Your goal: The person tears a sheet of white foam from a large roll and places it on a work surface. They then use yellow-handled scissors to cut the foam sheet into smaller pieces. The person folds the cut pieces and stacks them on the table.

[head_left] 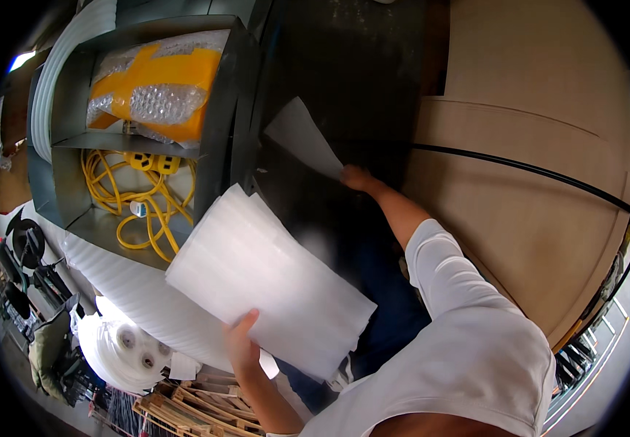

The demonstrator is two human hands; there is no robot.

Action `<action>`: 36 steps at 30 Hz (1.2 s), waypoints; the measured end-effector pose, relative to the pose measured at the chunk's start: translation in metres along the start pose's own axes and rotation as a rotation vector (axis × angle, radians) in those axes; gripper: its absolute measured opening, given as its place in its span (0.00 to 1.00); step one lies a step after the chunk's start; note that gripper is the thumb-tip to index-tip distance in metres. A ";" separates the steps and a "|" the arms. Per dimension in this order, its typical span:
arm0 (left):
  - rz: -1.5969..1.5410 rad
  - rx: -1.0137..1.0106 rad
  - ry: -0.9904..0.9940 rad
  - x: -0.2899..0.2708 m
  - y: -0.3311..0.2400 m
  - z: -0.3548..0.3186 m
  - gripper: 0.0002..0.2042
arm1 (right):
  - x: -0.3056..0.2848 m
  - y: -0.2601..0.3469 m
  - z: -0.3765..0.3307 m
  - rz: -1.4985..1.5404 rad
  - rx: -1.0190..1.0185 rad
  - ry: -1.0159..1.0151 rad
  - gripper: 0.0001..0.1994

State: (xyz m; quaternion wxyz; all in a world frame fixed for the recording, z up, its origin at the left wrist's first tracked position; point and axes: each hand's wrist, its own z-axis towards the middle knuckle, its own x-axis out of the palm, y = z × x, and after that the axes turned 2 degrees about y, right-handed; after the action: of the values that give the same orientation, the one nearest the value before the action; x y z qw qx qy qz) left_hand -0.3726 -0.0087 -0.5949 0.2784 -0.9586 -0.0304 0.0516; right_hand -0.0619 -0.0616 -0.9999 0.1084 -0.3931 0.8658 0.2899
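My left hand (244, 345) grips the lower edge of a stack of thin white foam sheets (278, 273), its thumb on top and the other fingers hidden beneath. The stack is held tilted in front of my body. Farther out to the right, my right hand (356, 178) is closed on the corner of a single white foam sheet (303, 137). That sheet hangs over a dark surface (337, 65), apart from the stack.
At left, a grey metal shelf (216, 138) holds a bubble-wrapped package (156, 87) with yellow tape and a coiled yellow extension cord (158, 211). White foam rolls (122, 353) and wooden pallets (191, 408) stand behind it. At right lies a large cardboard box (519, 197) crossed by a black hose-like line (519, 164).
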 end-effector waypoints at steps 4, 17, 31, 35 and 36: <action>-0.049 -0.002 -0.039 0.023 -0.015 -0.034 0.25 | -0.058 0.079 -0.108 0.249 -0.184 -0.384 0.14; -0.201 0.132 0.158 0.075 -0.089 -0.151 0.22 | -0.210 0.339 -0.496 -0.188 -0.618 -0.310 0.12; -0.410 0.435 0.204 0.044 -0.143 -0.299 0.24 | -0.275 0.364 -0.630 0.320 -0.922 -0.262 0.11; -0.365 0.489 0.165 0.010 -0.145 -0.299 0.25 | -0.299 0.335 -0.565 0.730 -0.645 -0.644 0.26; -0.412 0.471 0.162 0.001 -0.145 -0.306 0.27 | -0.303 0.350 -0.580 0.791 -0.537 -0.350 0.31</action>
State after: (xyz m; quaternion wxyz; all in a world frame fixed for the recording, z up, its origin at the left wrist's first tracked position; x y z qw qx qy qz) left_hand -0.3402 -0.0485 -0.2597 0.4986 -0.8425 -0.1890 -0.0768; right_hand -0.0964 -0.0323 -0.2596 0.0292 0.0053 0.8122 0.5826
